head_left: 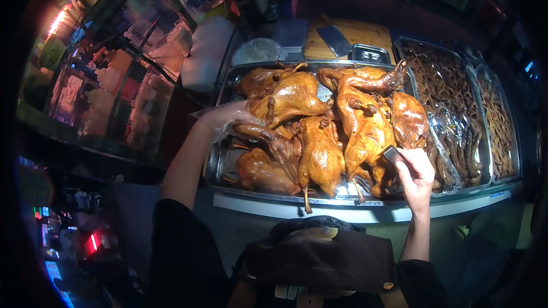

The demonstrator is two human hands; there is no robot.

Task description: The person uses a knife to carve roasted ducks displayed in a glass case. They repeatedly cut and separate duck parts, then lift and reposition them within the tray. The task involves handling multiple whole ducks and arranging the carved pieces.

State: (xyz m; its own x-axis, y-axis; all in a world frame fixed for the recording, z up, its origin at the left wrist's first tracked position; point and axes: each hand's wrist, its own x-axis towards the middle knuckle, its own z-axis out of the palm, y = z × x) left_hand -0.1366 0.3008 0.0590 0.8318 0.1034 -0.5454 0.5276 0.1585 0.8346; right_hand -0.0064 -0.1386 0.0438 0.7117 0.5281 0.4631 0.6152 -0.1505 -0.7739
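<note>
Several glossy brown roast ducks (321, 151) lie heaped in a metal tray (268, 195) in front of me. At the tray's left side my left hand (229, 117), in a clear plastic glove, is closed against a roast duck (288, 102). Its fingertips are partly hidden. My bare right hand (415, 172) is over the tray's front right part, beside a long-necked duck (365, 128). Between thumb and fingers it pinches a small dark rectangular block (392, 154) with a shiny edge; its exact kind does not show.
Behind the ducks, a cleaver (334, 40) lies on a wooden board (319, 51) near a metal lid (370, 53). Trays of dark braised pieces (439, 80) stand on the right, partly under plastic film (445, 151). A glass-sided cabinet (114, 74) is at left.
</note>
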